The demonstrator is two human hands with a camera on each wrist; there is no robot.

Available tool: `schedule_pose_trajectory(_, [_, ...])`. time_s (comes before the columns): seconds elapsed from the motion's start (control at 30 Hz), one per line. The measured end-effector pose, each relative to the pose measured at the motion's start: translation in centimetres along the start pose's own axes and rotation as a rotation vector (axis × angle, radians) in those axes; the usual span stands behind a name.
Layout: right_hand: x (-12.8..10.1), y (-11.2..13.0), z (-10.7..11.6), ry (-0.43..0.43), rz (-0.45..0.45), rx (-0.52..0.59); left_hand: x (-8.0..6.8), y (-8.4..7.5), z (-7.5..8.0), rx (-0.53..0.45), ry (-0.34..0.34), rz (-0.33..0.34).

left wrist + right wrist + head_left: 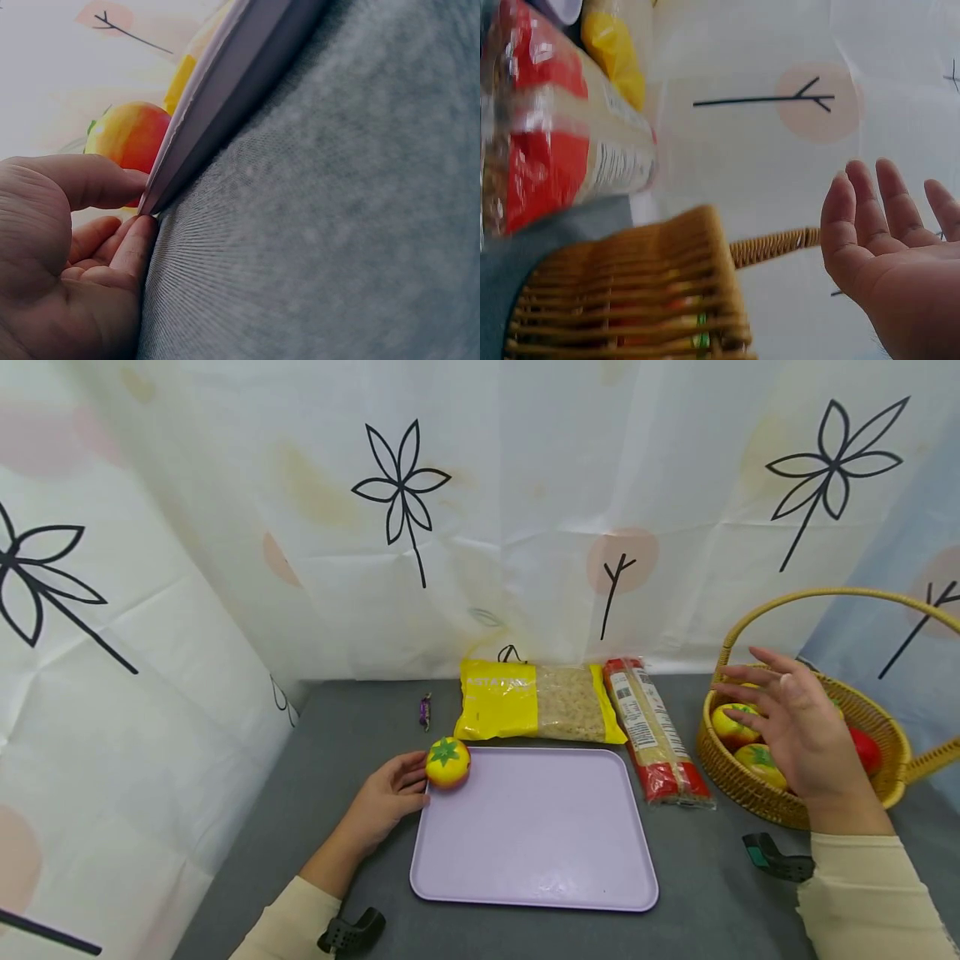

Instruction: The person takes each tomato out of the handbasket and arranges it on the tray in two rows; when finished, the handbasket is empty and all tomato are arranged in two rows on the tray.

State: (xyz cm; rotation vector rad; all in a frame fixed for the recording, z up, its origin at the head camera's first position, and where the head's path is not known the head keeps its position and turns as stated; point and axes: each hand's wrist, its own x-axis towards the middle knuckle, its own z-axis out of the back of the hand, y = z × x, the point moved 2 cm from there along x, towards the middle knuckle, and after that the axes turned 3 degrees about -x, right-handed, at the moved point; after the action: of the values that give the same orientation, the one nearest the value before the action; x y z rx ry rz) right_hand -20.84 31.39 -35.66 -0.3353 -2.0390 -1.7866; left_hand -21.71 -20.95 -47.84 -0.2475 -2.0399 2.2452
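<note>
Head view: tomato beside left hand

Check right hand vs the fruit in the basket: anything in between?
Nothing visible. The right hand hovers open above the basket, inside the arc of its handle, with the fruit exposed directly below the fingers.

Very little print is showing clearly. The yellow bag, lying at about 12 o'clock from the lilac tray, is carrying pale capital letters along its top edge, but they are blurring too much to spell out. The long red packet, sitting at about 2 o'clock from the tray, is bearing a white label with small print and dark code squares, all too fine to read. No number or brand is reading plainly anywhere.
</note>
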Motion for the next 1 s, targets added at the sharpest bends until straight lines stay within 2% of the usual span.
schedule_pose_trajectory(0.2, [-0.4, -0.2, 2.1, -0.076, -0.024, 0.032, 0.0, -0.2, 0.1, -0.009, 0.008, -0.004])
schedule_pose_trajectory(0.47, [-0.8, -1.0, 4.7, -0.109, -0.006, -0.028, -0.1, -0.2, 0.1, -0.015, 0.006, -0.004])
schedule_pose_trajectory(0.67, [-1.3, -1.5, 6.6, -0.03, -0.033, -0.034, -0.1, -0.2, 0.0, -0.012, 0.003, -0.009])
schedule_pose_trajectory(0.83, [-1.6, -2.1, 8.3, 0.062, -0.103, -0.128, -0.2, -0.2, -0.1, -0.008, -0.006, -0.005])
schedule_pose_trajectory(1.0, [-1.9, -2.4, 9.4, 0.138, -0.123, -0.204, -0.2, -0.2, 0.0, -0.014, -0.005, -0.002])
